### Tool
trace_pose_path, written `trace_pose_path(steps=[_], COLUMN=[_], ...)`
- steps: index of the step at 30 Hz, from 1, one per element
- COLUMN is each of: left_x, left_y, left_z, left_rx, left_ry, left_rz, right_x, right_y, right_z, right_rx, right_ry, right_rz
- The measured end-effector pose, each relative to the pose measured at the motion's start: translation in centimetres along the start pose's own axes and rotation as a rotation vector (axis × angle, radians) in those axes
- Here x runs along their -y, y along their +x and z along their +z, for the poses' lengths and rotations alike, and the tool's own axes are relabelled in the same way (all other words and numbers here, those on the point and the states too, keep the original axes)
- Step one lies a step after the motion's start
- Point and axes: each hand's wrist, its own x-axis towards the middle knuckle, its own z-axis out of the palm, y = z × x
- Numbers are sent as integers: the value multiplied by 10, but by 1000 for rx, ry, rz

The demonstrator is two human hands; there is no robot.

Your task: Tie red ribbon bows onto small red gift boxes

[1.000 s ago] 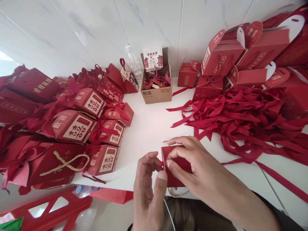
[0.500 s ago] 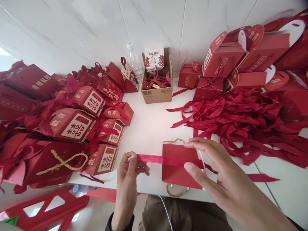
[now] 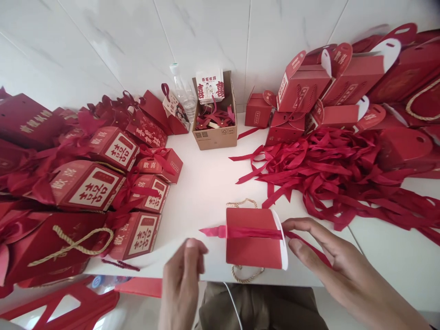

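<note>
A small red box (image 3: 252, 252) lies on the white table near its front edge, with a gold cord loop above and below it. Across its middle runs a red ribbon (image 3: 254, 233); one pointed end sticks out to the left and the other trails right. My right hand (image 3: 319, 252) is at the box's right side, thumb and index finger apart, with the ribbon passing beneath or between them. Left of the box, touching neither it nor the ribbon, is my left hand (image 3: 184, 275), slightly blurred, fingers curled together with nothing visible in them.
Finished red boxes with bows (image 3: 99, 188) crowd the left. A cardboard box (image 3: 215, 138) and a plastic bottle (image 3: 184, 91) stand against the wall. Loose red ribbons (image 3: 326, 169) are heaped at right, below stacked red boxes (image 3: 302, 82). A red stool (image 3: 62, 307) is at lower left.
My left hand has let go of the ribbon's left end and moved down. My right hand has shifted right off the box top. The view has turned slightly.
</note>
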Motion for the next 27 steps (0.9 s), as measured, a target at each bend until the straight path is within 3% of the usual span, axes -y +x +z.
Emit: trace_pose_path(steps=[5, 10, 13, 20, 24, 27], left_x=[-15, -28, -38, -46, -46, -44], left_y=[-26, -13, -10, -21, -17, -9], left_z=[25, 35, 40, 50, 46, 43], left_rx=[-111, 53, 19, -92, -186, -176], left_ry=[-85, -276, -335, -342, -436, -561], left_rz=[14, 219, 280, 254, 63, -44], right_x=[15, 21, 26, 32, 32, 34], right_y=[4, 1, 1, 4, 4, 6], right_z=[3, 0, -1, 3, 3, 4], right_rx=[50, 45, 28, 50, 64, 55], right_ry=[141, 145, 114, 133, 182, 191], right_rz=[-22, -4, -13, -30, -22, -43])
